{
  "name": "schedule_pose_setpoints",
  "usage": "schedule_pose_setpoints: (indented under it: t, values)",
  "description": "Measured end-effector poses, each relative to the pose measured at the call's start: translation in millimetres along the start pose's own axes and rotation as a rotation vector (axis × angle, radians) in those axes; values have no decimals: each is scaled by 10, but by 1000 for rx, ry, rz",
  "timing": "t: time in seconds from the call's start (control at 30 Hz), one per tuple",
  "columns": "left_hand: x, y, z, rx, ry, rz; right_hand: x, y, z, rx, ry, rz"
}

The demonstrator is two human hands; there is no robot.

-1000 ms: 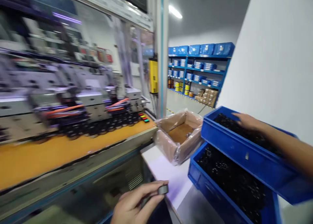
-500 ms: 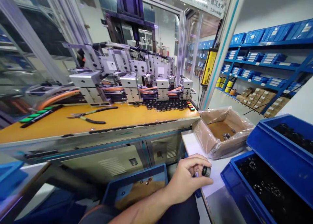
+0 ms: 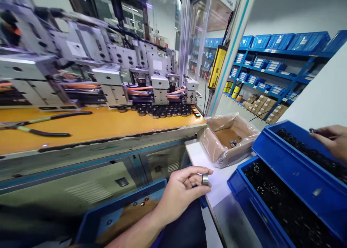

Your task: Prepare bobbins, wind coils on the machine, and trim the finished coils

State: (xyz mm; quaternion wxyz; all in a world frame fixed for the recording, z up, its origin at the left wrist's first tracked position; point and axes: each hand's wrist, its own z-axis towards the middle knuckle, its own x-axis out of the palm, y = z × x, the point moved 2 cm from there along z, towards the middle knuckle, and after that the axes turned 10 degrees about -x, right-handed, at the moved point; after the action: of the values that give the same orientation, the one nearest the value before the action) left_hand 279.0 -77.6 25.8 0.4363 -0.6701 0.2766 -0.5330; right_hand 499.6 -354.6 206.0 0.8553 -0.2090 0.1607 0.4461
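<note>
My left hand (image 3: 180, 192) is closed in a pinch, fingertips and thumb around a short metal cylinder (image 3: 205, 179) with a shiny band. It hovers just above the white tabletop, left of the blue bins. At the right edge, my right hand (image 3: 333, 139) pinches a small dark part (image 3: 313, 131) between thumb and finger, over the upper blue bin (image 3: 295, 172). That bin holds many black pieces. Below it, the lower blue bin (image 3: 260, 215) contains black parts and several shiny rings.
A plastic-lined cardboard box (image 3: 230, 154) with a few small metal pieces stands behind my left hand. On the orange bench (image 3: 108, 127) lie pliers (image 3: 40, 127) and rows of black round parts (image 3: 162, 111) before the machine fixtures. A blue tray (image 3: 89, 219) sits low at left.
The view has swung right. My right hand has come into sight over the upper bin with a small part. My left hand still holds the cylinder, now turned to show more of its metal band.
</note>
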Motion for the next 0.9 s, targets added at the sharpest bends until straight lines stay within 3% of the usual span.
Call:
schedule_pose_setpoints:
  t: [0.1, 0.2, 0.3, 0.53, 0.77, 0.9]
  values:
    - [76, 20, -11, -15, 23, 21, 106, 620, -269, -128, 206, 183]
    - [173, 40, -32, -17, 51, 128, 324, 1492, -654, -279, 192, 554]
    - [257, 67, -50, -21, 93, 231, 491, 1936, -885, -274, 114, 678]
    - [365, 183, -53, 13, 91, 210, 501, 1853, -983, -325, 127, 722]
    - [357, 199, -90, 46, 68, 228, 462, 1817, -992, -198, 156, 753]
    - [342, 233, -98, 8, 107, 176, 457, 1802, -975, -263, 169, 721]
